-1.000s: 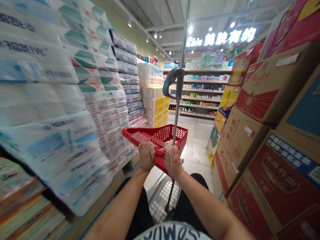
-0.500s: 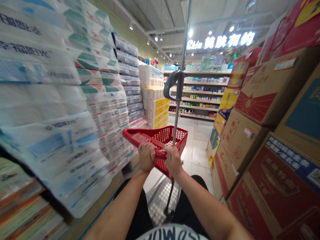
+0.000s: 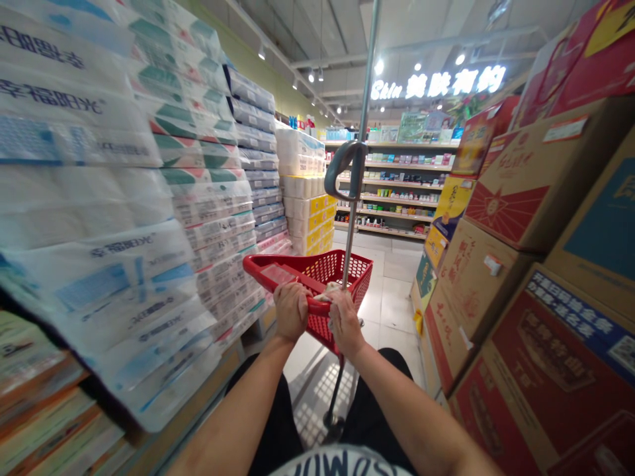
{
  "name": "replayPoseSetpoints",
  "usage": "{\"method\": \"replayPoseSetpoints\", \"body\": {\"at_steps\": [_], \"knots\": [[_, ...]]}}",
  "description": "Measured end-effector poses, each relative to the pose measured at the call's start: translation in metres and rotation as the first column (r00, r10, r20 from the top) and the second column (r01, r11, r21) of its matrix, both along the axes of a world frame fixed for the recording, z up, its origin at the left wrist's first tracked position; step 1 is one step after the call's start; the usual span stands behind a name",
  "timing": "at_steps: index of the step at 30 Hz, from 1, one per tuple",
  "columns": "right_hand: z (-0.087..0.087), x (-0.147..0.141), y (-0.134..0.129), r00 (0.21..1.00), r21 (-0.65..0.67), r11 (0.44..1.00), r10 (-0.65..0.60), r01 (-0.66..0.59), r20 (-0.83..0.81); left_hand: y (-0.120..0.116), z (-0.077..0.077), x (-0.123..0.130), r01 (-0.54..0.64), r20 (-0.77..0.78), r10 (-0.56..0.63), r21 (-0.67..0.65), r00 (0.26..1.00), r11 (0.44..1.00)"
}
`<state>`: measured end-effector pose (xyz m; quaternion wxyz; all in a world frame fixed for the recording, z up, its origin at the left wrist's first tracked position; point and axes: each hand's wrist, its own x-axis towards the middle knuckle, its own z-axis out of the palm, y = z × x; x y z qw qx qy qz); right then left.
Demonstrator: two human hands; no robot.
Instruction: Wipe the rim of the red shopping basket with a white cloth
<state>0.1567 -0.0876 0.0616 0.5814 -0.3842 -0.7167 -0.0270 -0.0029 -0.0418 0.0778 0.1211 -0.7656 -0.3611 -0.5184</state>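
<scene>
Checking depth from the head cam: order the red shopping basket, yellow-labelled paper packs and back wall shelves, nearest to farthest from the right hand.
1. Red shopping basket: the right hand grips its rim, straight ahead.
2. Yellow-labelled paper packs: stacked beyond the basket, left of the aisle.
3. Back wall shelves: far end of the aisle, ahead.

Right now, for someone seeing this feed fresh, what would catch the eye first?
The red mesh shopping trolley basket stands out at lower centre, its front rim gripped by the left hand and right hand. On the left towers a wall of plastic-wrapped toilet paper packs, and on the right rise stacked printed cardboard cartons. Far ahead, a glowing sign hangs above stocked shelves.
</scene>
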Motion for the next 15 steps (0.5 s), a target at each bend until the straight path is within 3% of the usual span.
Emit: {"method": "replayPoseSetpoints", "body": {"at_steps": [3,9,15], "knots": [[-0.011,0.007,-0.002,0.995,0.041,0.999,-0.013,0.009,0.100,0.001,0.000,-0.001,-0.001,0.008,0.001,-0.001,1.000,1.000],[-0.020,0.022,-0.001,0.964,-0.001,0.998,0.065,-0.067,0.259,0.002,0.001,-0.004,0.001,0.021,-0.001,-0.012,1.000,1.000],[-0.013,0.032,0.004,0.967,0.013,0.992,0.115,-0.122,0.229,0.003,0.002,-0.008,0.004,0.006,-0.004,-0.012,1.000,1.000]]}}
